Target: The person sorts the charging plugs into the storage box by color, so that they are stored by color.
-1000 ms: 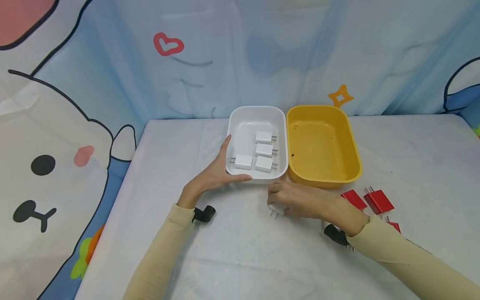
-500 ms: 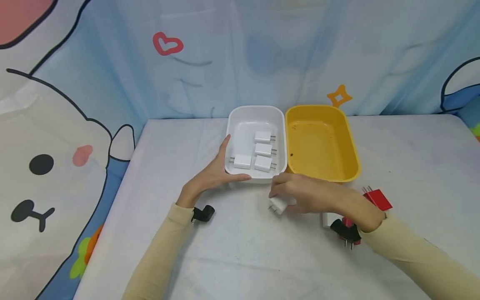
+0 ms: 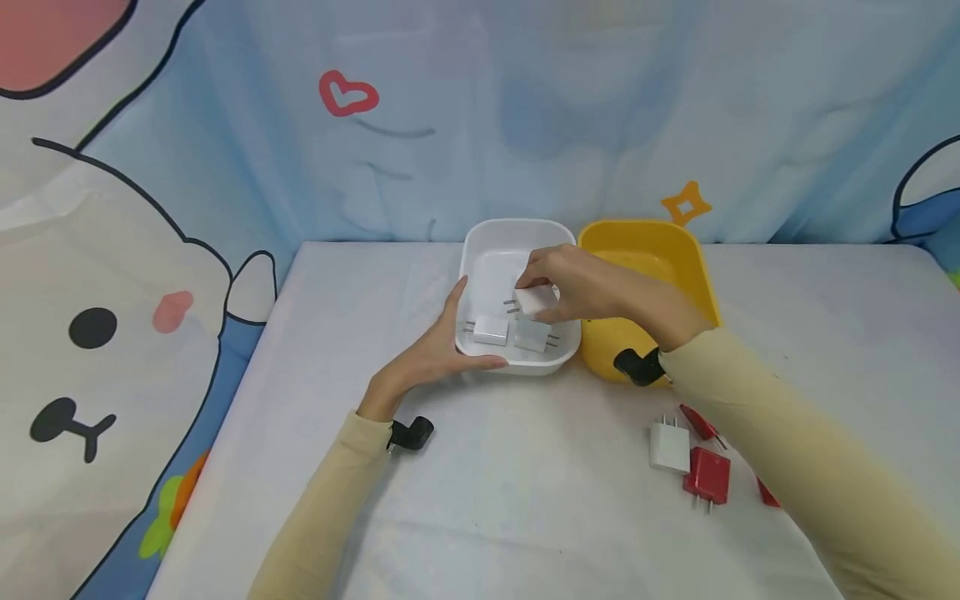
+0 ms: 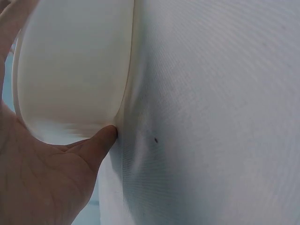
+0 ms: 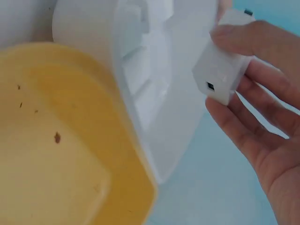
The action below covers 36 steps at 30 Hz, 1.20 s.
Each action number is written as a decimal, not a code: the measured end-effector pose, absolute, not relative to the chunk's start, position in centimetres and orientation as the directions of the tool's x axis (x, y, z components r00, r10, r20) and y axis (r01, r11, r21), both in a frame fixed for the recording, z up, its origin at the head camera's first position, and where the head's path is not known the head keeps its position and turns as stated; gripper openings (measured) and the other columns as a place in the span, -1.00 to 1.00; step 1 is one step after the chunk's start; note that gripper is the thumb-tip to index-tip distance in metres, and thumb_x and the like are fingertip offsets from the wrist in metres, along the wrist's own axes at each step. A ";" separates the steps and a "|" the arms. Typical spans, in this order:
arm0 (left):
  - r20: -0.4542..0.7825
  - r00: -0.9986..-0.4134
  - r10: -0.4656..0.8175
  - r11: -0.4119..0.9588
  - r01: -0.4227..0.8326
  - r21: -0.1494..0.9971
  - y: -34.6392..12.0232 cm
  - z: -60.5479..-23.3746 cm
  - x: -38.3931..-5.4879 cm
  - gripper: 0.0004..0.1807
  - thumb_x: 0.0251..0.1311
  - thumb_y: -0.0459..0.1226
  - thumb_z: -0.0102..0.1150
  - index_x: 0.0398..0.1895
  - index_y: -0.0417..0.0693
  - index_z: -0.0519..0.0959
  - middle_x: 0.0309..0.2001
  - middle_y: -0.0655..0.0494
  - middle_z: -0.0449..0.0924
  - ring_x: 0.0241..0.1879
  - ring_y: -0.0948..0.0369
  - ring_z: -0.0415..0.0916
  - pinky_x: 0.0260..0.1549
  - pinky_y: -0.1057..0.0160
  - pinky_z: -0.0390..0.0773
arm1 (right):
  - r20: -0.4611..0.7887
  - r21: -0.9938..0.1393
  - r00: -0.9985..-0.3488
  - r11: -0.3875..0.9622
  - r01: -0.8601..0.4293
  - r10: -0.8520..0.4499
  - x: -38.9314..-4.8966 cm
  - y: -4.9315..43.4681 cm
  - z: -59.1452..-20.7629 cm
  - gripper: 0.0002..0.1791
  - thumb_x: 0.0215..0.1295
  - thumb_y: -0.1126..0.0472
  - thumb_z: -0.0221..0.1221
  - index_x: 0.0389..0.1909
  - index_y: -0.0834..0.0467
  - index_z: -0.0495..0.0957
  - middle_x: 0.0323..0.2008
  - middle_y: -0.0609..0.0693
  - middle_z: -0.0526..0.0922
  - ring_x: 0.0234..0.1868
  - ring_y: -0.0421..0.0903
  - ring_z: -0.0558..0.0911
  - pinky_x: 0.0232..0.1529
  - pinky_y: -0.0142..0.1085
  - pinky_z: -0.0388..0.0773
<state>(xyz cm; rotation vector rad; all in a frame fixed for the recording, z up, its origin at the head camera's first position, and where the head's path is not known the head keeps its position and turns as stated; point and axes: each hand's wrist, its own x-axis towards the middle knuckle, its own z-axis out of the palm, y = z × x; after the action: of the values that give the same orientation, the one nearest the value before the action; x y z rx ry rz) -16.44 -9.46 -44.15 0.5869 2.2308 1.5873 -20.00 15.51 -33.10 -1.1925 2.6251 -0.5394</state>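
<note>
My right hand pinches a white USB charger plug over the white bin, its prongs pointing left. In the right wrist view, thumb and fingers hold the charger by its sides, with a dark port on its end. Other white charger plugs lie in the bin beneath, some hidden by the hand. My left hand rests against the bin's near left corner, thumb along the front and a straight finger up the left side. The left wrist view shows the thumb against the bin wall.
A yellow bin stands right of the white one, partly covered by my right forearm. On the table at the right lie a white charger plug and several red ones, one partly behind the sleeve. A printed curtain hangs behind the table.
My right hand has lifted the white charger from the table in front of the bins and carried it up and back over the white bin. The left hand stays at the bin's corner.
</note>
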 end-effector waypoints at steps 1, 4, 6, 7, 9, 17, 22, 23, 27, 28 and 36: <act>-0.037 -0.855 0.518 0.289 0.134 0.948 -9.4 -44.2 -16.4 0.46 0.11 -0.15 0.60 0.70 0.16 -0.47 0.65 0.09 -0.12 0.50 0.14 0.11 0.49 -0.06 0.14 | -0.044 -0.407 -0.669 0.625 -0.666 -0.742 -20.5 15.2 -33.6 -0.60 0.14 0.35 0.52 0.01 0.35 0.73 -0.11 0.14 0.70 -0.15 0.02 0.63 0.00 -0.10 0.67; -0.030 -0.851 0.524 0.274 0.135 0.952 -9.5 -44.4 -16.4 0.46 0.11 -0.16 0.60 0.70 0.17 -0.46 0.64 0.12 -0.06 0.48 0.14 0.15 0.49 -0.06 0.15 | -0.053 -0.401 -0.715 0.671 -0.624 -0.697 -21.9 14.0 -35.0 -0.56 0.16 0.31 0.52 0.05 0.38 0.71 -0.09 0.19 0.70 -0.12 0.06 0.64 0.04 -0.09 0.66; -0.027 -0.850 0.525 0.268 0.135 0.954 -9.5 -44.4 -16.5 0.45 0.12 -0.16 0.59 0.70 0.17 -0.46 0.62 0.14 -0.02 0.47 0.15 0.17 0.48 -0.05 0.17 | -0.053 -0.405 -0.743 0.694 -0.595 -0.667 -22.6 13.1 -35.8 -0.55 0.18 0.30 0.51 0.07 0.39 0.70 -0.07 0.22 0.70 -0.08 0.10 0.64 0.08 -0.08 0.64; -0.025 -0.850 0.526 0.266 0.136 0.954 -9.5 -44.4 -16.5 0.45 0.12 -0.17 0.59 0.70 0.16 -0.46 0.62 0.15 -0.01 0.47 0.15 0.18 0.48 -0.05 0.17 | -0.051 -0.408 -0.754 0.702 -0.583 -0.655 -22.9 12.7 -36.1 -0.55 0.18 0.30 0.50 0.07 0.40 0.69 -0.06 0.23 0.70 -0.06 0.11 0.64 0.10 -0.07 0.63; -0.027 -0.850 0.526 0.265 0.134 0.955 -9.4 -44.4 -16.5 0.45 0.12 -0.16 0.59 0.70 0.16 -0.46 0.62 0.16 0.00 0.47 0.16 0.19 0.48 -0.03 0.18 | -0.049 -0.418 -0.770 0.713 -0.562 -0.636 -23.3 12.0 -36.7 -0.56 0.19 0.30 0.49 0.06 0.41 0.70 -0.05 0.24 0.72 -0.05 0.13 0.65 0.12 -0.05 0.62; -0.063 -0.860 0.506 0.307 0.112 0.945 -9.5 -44.1 -16.4 0.48 0.09 -0.09 0.61 0.70 0.22 -0.47 0.64 0.18 -0.06 0.50 0.19 0.15 0.50 0.01 0.15 | -0.127 -0.425 -0.802 0.762 -0.488 -0.584 -24.0 10.5 -37.4 -0.60 0.20 0.29 0.50 0.02 0.40 0.71 -0.08 0.23 0.75 -0.02 0.13 0.62 0.17 -0.06 0.59; -0.052 -0.860 0.509 0.284 0.111 0.952 -9.7 -44.2 -16.4 0.47 0.09 -0.16 0.62 0.70 0.18 -0.45 0.60 0.11 0.06 0.44 0.15 0.23 0.47 0.00 0.19 | -0.188 -0.386 -0.799 0.791 -0.474 -0.571 -24.5 10.2 -36.8 -0.57 0.19 0.29 0.51 0.03 0.41 0.69 -0.09 0.23 0.73 -0.07 0.11 0.59 0.13 -0.08 0.60; -0.051 -0.859 0.510 0.281 0.110 0.953 -9.7 -44.2 -16.4 0.46 0.10 -0.17 0.61 0.70 0.17 -0.45 0.59 0.09 0.06 0.43 0.14 0.23 0.47 -0.01 0.19 | -0.196 -0.383 -0.799 0.795 -0.471 -0.568 -24.5 10.2 -36.6 -0.57 0.18 0.30 0.51 0.04 0.41 0.69 -0.08 0.23 0.73 -0.07 0.11 0.59 0.13 -0.08 0.60; -0.051 -0.855 0.516 0.268 0.105 0.958 -9.6 -44.4 -16.4 0.46 0.11 -0.18 0.61 0.70 0.16 -0.46 0.59 0.04 0.07 0.43 0.13 0.23 0.46 -0.02 0.20 | -0.227 -0.390 -0.799 0.804 -0.449 -0.556 -24.9 10.1 -36.1 -0.56 0.18 0.32 0.50 0.06 0.40 0.68 -0.06 0.22 0.72 -0.05 0.11 0.58 0.16 -0.08 0.59; -0.052 -0.855 0.517 0.269 0.105 0.957 -9.6 -44.5 -16.3 0.46 0.11 -0.19 0.60 0.70 0.16 -0.46 0.60 0.04 0.06 0.44 0.13 0.22 0.46 -0.02 0.20 | -0.239 -0.394 -0.800 0.808 -0.439 -0.551 -24.9 10.0 -36.1 -0.56 0.19 0.31 0.50 0.07 0.39 0.68 -0.05 0.22 0.71 -0.03 0.11 0.57 0.17 -0.08 0.58; -0.093 -0.864 0.495 0.308 0.075 0.948 -9.3 -44.4 -15.8 0.48 0.11 -0.15 0.60 0.70 0.24 -0.49 0.65 0.11 -0.07 0.49 0.16 0.15 0.49 0.02 0.17 | -0.293 -0.406 -0.793 0.821 -0.402 -0.533 -25.0 9.2 -37.6 -0.59 0.19 0.30 0.50 0.03 0.36 0.69 -0.09 0.18 0.67 -0.04 0.09 0.52 0.15 -0.09 0.55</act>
<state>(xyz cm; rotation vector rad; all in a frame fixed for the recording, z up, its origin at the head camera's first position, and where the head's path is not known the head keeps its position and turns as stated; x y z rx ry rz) -15.84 -9.29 -44.43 0.5095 2.2138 1.5747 -24.96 9.20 -37.56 -0.6998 2.6056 -0.4569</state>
